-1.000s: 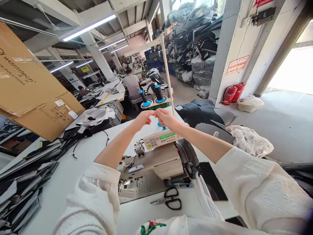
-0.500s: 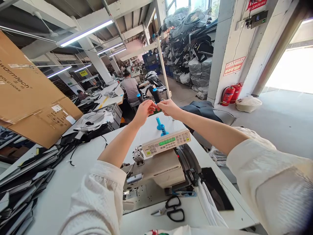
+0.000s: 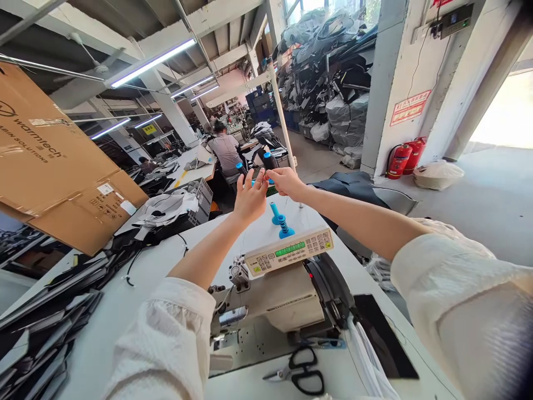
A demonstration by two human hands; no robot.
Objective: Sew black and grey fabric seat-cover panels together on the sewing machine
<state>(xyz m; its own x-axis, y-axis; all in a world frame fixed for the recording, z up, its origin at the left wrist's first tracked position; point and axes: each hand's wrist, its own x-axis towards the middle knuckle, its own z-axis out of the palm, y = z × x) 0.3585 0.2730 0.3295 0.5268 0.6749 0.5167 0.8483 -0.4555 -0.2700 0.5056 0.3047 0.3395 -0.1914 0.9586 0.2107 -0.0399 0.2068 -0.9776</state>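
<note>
Two hands are raised together above the far side of the bench (image 3: 125, 289), over the sewing machine (image 3: 275, 294). My left hand (image 3: 250, 197) has the fingers half spread, thumb and forefinger tips drawn close; my right hand (image 3: 287, 182) is closed in a narrow pinch. Between the two runs a thread (image 3: 242, 233), seen only as a faint line dropping from the left hand toward the machine head; whether the right pinch truly holds it I cannot tell, as the strand is too fine to make out there.

Assessment of the thread: very light, limp, no stiffness at all, and slippery between dry fingertips. It will likely snap under a sharp tug and will tangle if let slack. Best hold, in my judgement, is a fingertip pinch close to the free end, with the other hand keeping gentle tension a little further along.

Nearby items: two blue spool pins (image 3: 283, 222) stand on the bench just beyond the machine's control panel (image 3: 291, 251). Black scissors (image 3: 306, 372) lie near me in front of the machine. Dark cut pieces (image 3: 37, 328) are stacked at the left.
</note>
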